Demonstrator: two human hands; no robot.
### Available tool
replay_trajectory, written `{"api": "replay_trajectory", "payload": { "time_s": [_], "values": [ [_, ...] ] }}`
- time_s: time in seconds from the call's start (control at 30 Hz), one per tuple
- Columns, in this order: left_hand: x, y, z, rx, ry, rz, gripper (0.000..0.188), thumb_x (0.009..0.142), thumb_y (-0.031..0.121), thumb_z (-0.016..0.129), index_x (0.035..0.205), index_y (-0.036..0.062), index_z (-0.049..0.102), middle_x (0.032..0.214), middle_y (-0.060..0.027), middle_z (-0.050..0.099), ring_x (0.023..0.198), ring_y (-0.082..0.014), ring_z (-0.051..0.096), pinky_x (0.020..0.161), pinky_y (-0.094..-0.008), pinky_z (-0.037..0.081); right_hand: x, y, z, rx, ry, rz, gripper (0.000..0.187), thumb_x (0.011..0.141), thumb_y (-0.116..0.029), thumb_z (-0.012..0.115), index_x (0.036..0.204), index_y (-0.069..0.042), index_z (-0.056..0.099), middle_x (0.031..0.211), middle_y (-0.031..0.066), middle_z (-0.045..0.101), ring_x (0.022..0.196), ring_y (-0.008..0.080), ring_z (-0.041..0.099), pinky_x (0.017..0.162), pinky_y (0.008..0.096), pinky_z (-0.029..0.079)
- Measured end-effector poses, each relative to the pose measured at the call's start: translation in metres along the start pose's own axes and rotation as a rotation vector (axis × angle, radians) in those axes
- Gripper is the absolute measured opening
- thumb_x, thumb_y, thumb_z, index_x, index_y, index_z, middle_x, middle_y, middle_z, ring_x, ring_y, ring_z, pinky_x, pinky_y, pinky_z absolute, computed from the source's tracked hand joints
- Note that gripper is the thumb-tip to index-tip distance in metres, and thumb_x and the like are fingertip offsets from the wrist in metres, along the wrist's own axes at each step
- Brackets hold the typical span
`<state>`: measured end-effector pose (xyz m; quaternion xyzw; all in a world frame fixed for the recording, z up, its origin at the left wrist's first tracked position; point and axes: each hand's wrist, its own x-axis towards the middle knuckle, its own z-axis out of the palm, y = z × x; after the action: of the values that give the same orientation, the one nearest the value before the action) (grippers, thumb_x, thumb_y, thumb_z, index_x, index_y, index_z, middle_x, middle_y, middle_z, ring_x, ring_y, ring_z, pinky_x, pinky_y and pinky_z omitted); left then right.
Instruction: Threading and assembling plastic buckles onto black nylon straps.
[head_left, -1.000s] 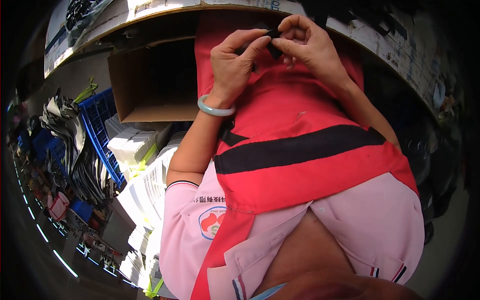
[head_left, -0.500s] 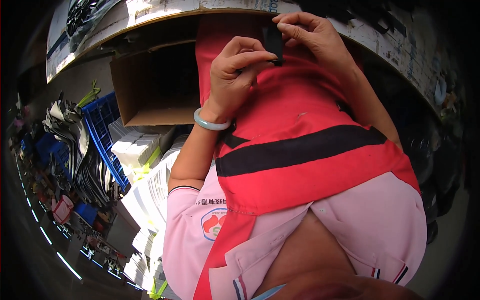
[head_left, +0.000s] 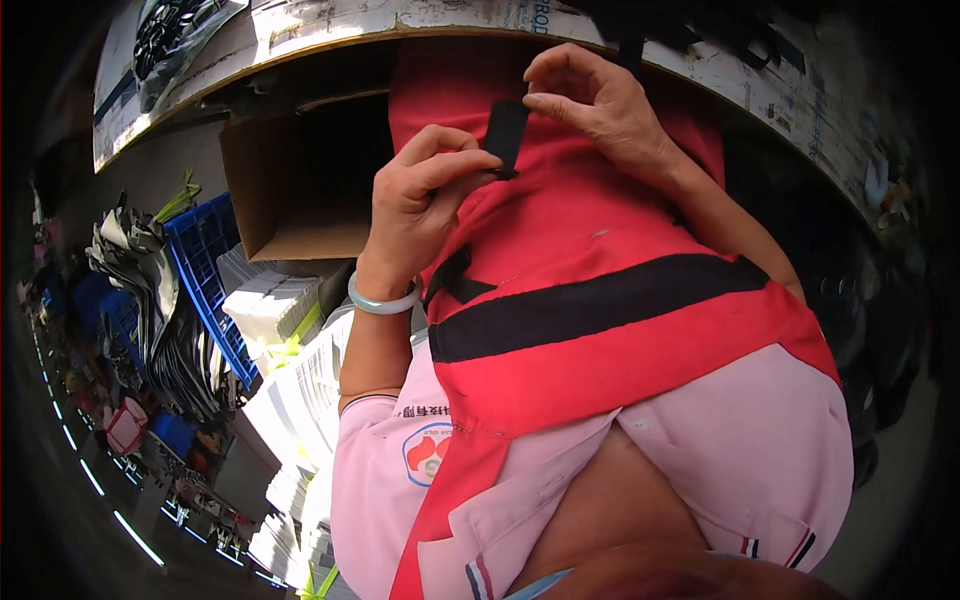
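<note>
A short, flat strip of black material (head_left: 507, 132), which looks like fabric or webbing, is held over the lap of my red apron (head_left: 590, 200). My left hand (head_left: 425, 195), with a pale bangle (head_left: 382, 301) at its wrist, pinches the strip's lower end between thumb and fingers. At the upper right corner of the strip, the thumb and index fingertips of my right hand (head_left: 605, 112) come together in a pinch. The strip slants slightly, its top leaning to the right. What lies under the left fingertips is hidden.
A worn white tabletop (head_left: 330, 22) curves across the far side, with a clear bag of black pieces (head_left: 180, 40) and black straps (head_left: 740, 40) on it. Beneath stands an open cardboard box (head_left: 300, 235). At left are a blue crate (head_left: 210, 270) and bundled white stacks (head_left: 275, 305).
Both hands have moved left and closer to my body, carrying the black strip with them. More of the strip's flat face shows. A black strap now hangs over the table edge beyond my right hand.
</note>
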<state>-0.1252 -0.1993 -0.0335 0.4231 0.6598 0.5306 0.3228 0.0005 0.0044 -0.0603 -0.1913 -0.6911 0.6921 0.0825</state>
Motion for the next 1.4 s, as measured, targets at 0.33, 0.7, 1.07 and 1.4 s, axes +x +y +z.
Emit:
{"api": "replay_trajectory", "payload": {
  "time_s": [0.33, 0.7, 1.07, 1.4],
  "values": [
    [-0.053, -0.095, -0.084, -1.263, 0.611, -0.405, 0.025, 0.1, 0.021, 0.051, 0.111, -0.0004, 0.059, 0.109, -0.0139, 0.063, 0.106, -0.0294, 0.062, 0.092, -0.0435, 0.052, -0.022, 0.015, -0.094, -1.269, 0.046, -0.351, 0.043, 0.074, 0.0, 0.069, 0.113, -0.018, 0.065, 0.121, 0.0003, 0.054, 0.105, 0.0213, 0.054, 0.101, 0.0349, 0.041],
    [0.033, -0.043, 0.033, -0.731, 0.124, -0.403, 0.023, 0.093, 0.009, 0.062, 0.113, -0.0033, 0.06, 0.095, -0.0125, 0.068, 0.079, -0.0188, 0.068, 0.063, -0.0256, 0.056, -0.016, -0.059, -0.043, -0.321, 0.09, -0.42, 0.025, 0.09, 0.001, 0.06, 0.112, -0.008, 0.068, 0.096, 0.0037, 0.063, 0.077, 0.0083, 0.058, 0.066, 0.0204, 0.048],
    [0.033, -0.039, 0.036, -0.789, 0.037, -0.393, 0.017, 0.094, 0.016, 0.062, 0.092, -0.0009, 0.066, 0.074, -0.0042, 0.062, 0.061, -0.0115, 0.057, 0.054, -0.0234, 0.044, 0.003, -0.008, 0.001, 0.048, -0.098, 0.293, 0.023, 0.095, -0.023, 0.062, 0.102, -0.001, 0.059, 0.065, 0.0001, 0.059, 0.048, 0.0038, 0.051, 0.045, 0.0188, 0.04],
    [0.035, -0.04, 0.042, -0.501, 0.16, -0.211, 0.015, 0.094, 0.012, 0.062, 0.088, -0.0007, 0.068, 0.069, 0.0019, 0.061, 0.057, -0.0023, 0.049, 0.05, -0.019, 0.038, 0.001, -0.023, -0.002, 0.308, -0.187, 0.443, 0.02, 0.097, -0.023, 0.057, 0.095, -0.003, 0.058, 0.066, 0.0001, 0.06, 0.045, 0.0024, 0.047, 0.042, 0.0168, 0.037]
  ]
}}
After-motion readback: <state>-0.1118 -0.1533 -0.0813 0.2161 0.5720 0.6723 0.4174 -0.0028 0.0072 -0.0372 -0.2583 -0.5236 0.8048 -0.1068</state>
